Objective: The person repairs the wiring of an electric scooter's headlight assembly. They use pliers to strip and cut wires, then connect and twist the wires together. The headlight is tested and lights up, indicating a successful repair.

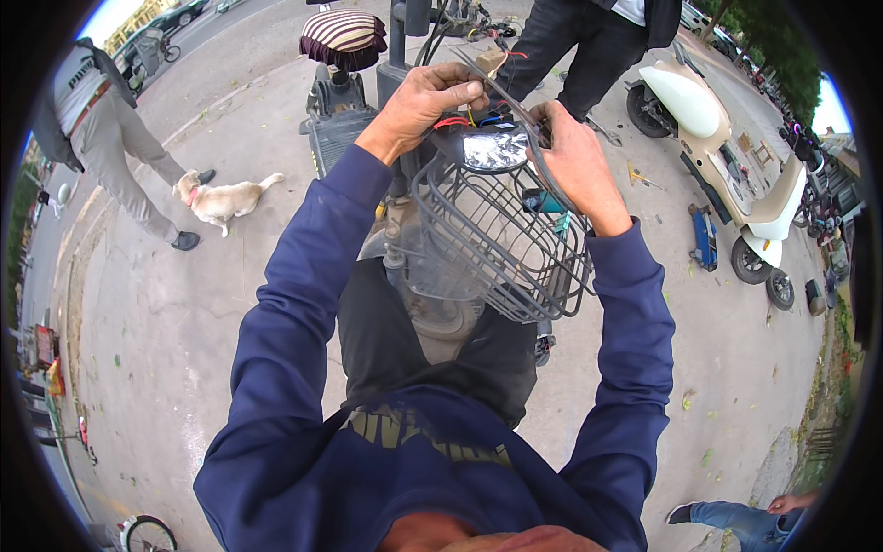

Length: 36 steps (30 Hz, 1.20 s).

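Note:
Over the front of an electric scooter, my left hand (423,103) is closed in a pinch, its fingertips at thin wires beside the headlight; what lies in the pinch is too small to make out. My right hand (575,161) is closed around a black cable (552,184) that arcs past the headlight's right side. Between both hands sits the shiny headlight (497,150), its dark housing opened at the top. Red wires (452,121), with blue and yellow ones, come out there. Below the headlight hangs a black wire basket (515,241), with a teal-and-black object (543,200) showing at it.
A striped scooter seat (343,39) is ahead on the left. A person in dark trousers (570,51) stands just beyond the headlight. Farther left are a light-coloured dog (223,198) and another person (115,133). A cream scooter (713,138) and a blue object (704,237) are to the right.

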Tool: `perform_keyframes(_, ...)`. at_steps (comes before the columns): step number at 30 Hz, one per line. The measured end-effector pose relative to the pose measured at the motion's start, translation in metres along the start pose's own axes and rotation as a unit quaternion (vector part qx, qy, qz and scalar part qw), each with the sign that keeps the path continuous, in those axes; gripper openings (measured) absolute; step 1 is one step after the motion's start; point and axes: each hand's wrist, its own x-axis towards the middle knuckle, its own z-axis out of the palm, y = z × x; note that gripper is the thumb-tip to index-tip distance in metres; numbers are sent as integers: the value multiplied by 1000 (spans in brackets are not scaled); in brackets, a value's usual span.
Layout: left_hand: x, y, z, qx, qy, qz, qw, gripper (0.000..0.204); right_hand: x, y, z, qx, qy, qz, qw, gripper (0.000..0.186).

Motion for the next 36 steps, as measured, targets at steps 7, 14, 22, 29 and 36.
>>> perform_keyframes(7, -4, 2, -1, 77, -68, 11, 995, 29, 16, 47, -24, -96, 244, -22, 965, 31)
perform_keyframes(14, -13, 7, -7, 92, 25, 21, 995, 32, 5, 28, -65, 49, 402, 3, 914, 30)
perform_keyframes(22, 4, 10, -26, 136, 36, 97, 985, 36, -36, 147, -109, 827, -68, 4, 559, 38)
perform_keyframes(29, 39, 10, -24, 543, 37, 308, 780, 33, -50, 65, -93, 652, 202, 182, 708, 44)
perform_keyframes(36, 58, 10, -8, 553, -4, 380, 742, 22, -81, 86, -88, 511, 119, 190, 830, 51)
